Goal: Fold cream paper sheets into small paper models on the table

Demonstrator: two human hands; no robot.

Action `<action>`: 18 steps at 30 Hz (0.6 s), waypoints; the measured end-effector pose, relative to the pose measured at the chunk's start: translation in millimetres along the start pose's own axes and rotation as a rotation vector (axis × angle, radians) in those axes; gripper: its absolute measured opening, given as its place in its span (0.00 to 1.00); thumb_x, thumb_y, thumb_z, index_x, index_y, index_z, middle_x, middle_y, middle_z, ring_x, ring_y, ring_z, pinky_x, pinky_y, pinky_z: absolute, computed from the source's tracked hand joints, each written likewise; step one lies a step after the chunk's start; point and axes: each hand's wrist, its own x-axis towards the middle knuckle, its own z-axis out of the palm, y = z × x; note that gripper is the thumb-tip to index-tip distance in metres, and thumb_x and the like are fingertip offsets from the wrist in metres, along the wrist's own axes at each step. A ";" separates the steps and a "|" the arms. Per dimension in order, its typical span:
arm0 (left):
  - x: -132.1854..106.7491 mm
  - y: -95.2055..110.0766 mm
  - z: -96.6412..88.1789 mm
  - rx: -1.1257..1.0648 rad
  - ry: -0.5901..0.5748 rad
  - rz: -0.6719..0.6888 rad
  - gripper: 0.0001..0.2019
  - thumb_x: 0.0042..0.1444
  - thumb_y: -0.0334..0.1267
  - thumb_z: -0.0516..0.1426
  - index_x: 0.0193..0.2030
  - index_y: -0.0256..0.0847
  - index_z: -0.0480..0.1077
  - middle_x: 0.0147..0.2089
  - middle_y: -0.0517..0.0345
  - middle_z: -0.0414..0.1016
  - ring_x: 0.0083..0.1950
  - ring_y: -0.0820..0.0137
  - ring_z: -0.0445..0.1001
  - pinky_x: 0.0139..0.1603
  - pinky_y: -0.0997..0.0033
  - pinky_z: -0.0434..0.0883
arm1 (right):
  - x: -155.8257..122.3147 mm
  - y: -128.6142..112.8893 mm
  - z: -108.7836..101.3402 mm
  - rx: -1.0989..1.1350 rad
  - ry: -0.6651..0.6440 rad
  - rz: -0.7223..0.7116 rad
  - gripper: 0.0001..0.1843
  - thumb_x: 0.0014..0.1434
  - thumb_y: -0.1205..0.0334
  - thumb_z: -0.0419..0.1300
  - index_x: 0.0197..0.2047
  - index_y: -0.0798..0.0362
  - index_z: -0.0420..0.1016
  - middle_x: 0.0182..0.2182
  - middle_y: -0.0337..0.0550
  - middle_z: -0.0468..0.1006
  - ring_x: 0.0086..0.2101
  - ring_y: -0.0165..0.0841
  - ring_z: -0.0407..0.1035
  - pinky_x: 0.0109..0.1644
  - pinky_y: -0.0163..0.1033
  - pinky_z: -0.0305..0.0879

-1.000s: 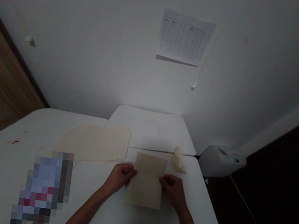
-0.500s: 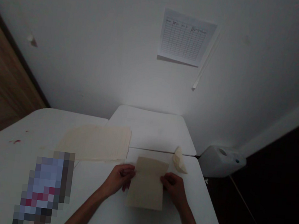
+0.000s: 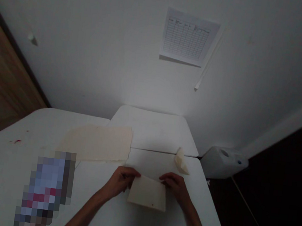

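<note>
Between my two hands is a beige sheet of paper (image 3: 148, 193), folded over with its crease along the far edge. My left hand (image 3: 123, 179) pinches the fold's far left corner, thumb and finger closed on it. At the far right corner my right hand (image 3: 173, 185) grips the same sheet between thumb and fingers. A small dark spot shows near the sheet's lower right. Beyond my right hand lies a curled scrap of beige paper (image 3: 181, 162). To the left of my hands is a pile of larger beige sheets (image 3: 100, 143).
White tables (image 3: 154, 130) stand against the wall. A pixelated blue and red object (image 3: 45, 184) is at the lower left. A printed form (image 3: 189, 37) hangs on the wall. On the floor at right sits a white plastic container (image 3: 223, 164) beside a thin stick (image 3: 244, 203).
The sheet was a taller single panel held at its sides. Its far part has been folded toward me, and my hands have moved closer together at the crease.
</note>
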 end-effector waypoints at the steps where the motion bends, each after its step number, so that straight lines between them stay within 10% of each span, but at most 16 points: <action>1: -0.3 5.1 1.7 0.023 -0.018 0.006 0.13 0.48 0.38 0.55 0.34 0.34 0.78 0.18 0.62 0.67 0.15 0.78 0.62 0.13 0.81 0.58 | 1.1 -4.5 1.0 -0.012 -0.039 -0.017 0.16 0.55 0.49 0.61 0.37 0.54 0.80 0.37 0.48 0.80 0.38 0.40 0.74 0.43 0.43 0.69; 9: 1.6 33.1 15.9 0.120 -0.052 0.008 0.15 0.53 0.42 0.55 0.40 0.35 0.78 0.24 0.57 0.72 0.17 0.77 0.64 0.13 0.81 0.62 | 4.8 -19.2 17.7 -0.011 -0.455 0.103 0.21 0.54 0.48 0.64 0.45 0.54 0.78 0.36 0.45 0.81 0.36 0.38 0.74 0.38 0.39 0.67; 13: 3.7 28.7 11.2 -0.007 0.121 0.008 0.22 0.55 0.50 0.56 0.50 0.35 0.72 0.33 0.52 0.76 0.22 0.74 0.68 0.13 0.80 0.64 | 2.9 -14.2 22.6 0.080 -0.314 0.079 0.21 0.52 0.48 0.66 0.42 0.56 0.78 0.36 0.45 0.80 0.36 0.38 0.74 0.38 0.38 0.67; 18: -3.3 19.5 13.5 -0.053 0.218 -0.084 0.23 0.51 0.56 0.58 0.39 0.33 0.74 0.30 0.51 0.76 0.18 0.75 0.67 0.10 0.79 0.62 | -1.5 -5.4 29.5 0.207 -0.001 0.078 0.25 0.52 0.44 0.66 0.44 0.56 0.75 0.37 0.48 0.81 0.35 0.40 0.75 0.38 0.41 0.68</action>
